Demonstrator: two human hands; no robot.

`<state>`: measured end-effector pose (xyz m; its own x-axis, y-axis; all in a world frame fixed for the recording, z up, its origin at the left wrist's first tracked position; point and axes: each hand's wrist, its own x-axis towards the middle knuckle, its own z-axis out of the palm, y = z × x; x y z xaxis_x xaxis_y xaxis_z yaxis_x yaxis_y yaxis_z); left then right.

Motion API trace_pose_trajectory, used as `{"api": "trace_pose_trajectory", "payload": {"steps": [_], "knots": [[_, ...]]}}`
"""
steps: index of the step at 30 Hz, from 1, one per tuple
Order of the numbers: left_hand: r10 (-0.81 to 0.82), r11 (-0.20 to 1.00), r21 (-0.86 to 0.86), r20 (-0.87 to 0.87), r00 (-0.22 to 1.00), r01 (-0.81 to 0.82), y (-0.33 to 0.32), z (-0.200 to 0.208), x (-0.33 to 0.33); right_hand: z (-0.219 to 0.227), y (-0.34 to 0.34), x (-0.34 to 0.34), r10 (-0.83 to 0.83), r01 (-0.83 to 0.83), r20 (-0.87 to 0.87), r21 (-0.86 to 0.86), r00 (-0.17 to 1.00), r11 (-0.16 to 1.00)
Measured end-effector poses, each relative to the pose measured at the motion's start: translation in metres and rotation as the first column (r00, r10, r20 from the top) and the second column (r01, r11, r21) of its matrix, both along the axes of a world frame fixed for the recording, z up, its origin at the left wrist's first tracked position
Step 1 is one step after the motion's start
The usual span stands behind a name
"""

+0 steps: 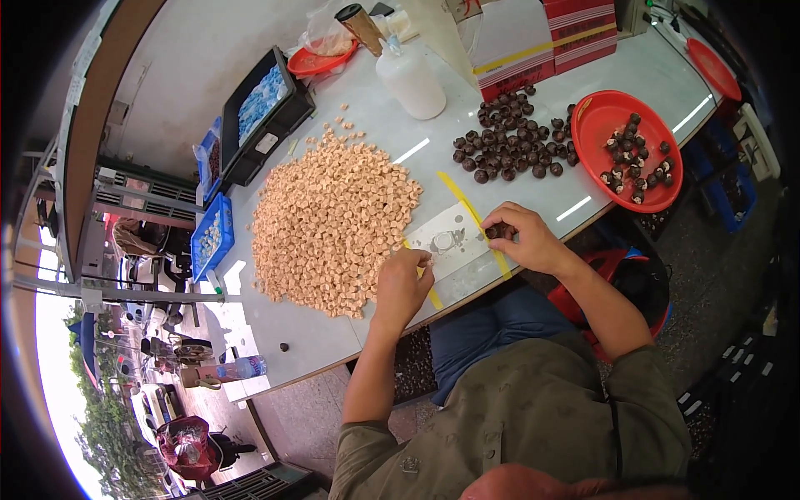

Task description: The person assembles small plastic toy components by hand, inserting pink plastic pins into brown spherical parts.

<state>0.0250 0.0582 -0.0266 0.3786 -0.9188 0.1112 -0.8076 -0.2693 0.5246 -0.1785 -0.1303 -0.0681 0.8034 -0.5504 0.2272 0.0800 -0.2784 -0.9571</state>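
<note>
Pinching dark balls (499,232) in right hand (533,242), hiding direction and long axis; curling left hand (401,287) beside pale pieces (329,221), leaving opening and hold impossible to tell.

Right grip (535,242) holding dark brown pieces (499,232); left grip (400,287) beside beige pile (333,221) (large, loose); red tray (596,125) at right.
</note>
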Motion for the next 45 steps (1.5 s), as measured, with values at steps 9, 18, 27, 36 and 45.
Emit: {"api": "trace_pose_trajectory", "payload": {"steps": [9,18,27,36,45], "knots": [[0.051,0.999,0.011,-0.003,0.999,-0.051,-0.005,0.001,0.001,-0.001,-0.001,0.0,-0.018,0.018,-0.012,0.02,1.0,1.0],[0.003,1.0,0.0,-0.117,0.993,-0.003,-0.039,0.022,0.006,-0.003,0.0,0.0,-0.039,0.039,0.004,0.015,0.999,0.999],[-0.044,0.995,0.089,-0.074,0.996,0.051,-0.05,0.024,0.008,-0.003,-0.002,0.0,-0.041,0.04,0.035,0.02,0.999,0.999],[-0.11,0.99,0.093,0.046,0.993,0.105,-0.053,0.022,0.007,0.001,-0.001,-0.002,-0.035,0.035,0.0,0.036,0.999,0.999],[-0.121,0.987,0.114,0.106,0.987,0.109,-0.053,0.024,0.006,0.002,-0.001,-0.002,-0.023,0.022,0.038,0.045,0.999,0.999]]}}
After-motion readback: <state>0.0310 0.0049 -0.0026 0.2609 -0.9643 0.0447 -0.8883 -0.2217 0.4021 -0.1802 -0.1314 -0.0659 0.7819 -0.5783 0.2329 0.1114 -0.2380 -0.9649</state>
